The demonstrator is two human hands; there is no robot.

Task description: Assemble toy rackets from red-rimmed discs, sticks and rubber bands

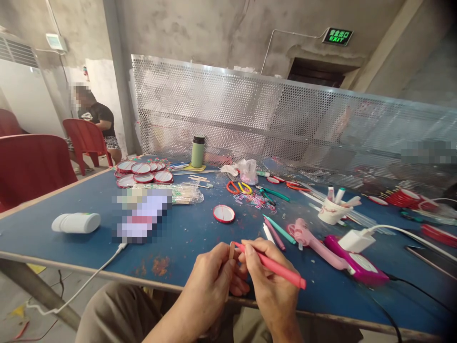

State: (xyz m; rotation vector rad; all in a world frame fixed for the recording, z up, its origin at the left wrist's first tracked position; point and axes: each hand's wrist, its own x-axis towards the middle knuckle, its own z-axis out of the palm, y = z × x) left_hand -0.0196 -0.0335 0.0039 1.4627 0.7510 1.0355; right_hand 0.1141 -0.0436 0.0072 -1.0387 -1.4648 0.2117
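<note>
My left hand [205,278] pinches a thin flat wooden stick [232,251] upright above the table's front edge. In my right hand [273,290] is a pinkish-red marker [280,270], gripped like a pen. Its tip meets the top of the stick, or lies very close to it. Just beyond my hands, a white marker [268,233], a mauve marker [274,233] and a teal marker [280,229] lie side by side. A round white disc with a red rim [223,214] rests flat farther back.
Right of my hands are a pink glue gun [317,244], a magenta power box [357,264] and a paper cup [331,212] of pens. A phone [144,219], white bottle [76,223] and red-rimmed discs [141,168] lie left. Perforated metal panels [228,114] stand behind; a person [98,116] sits far left.
</note>
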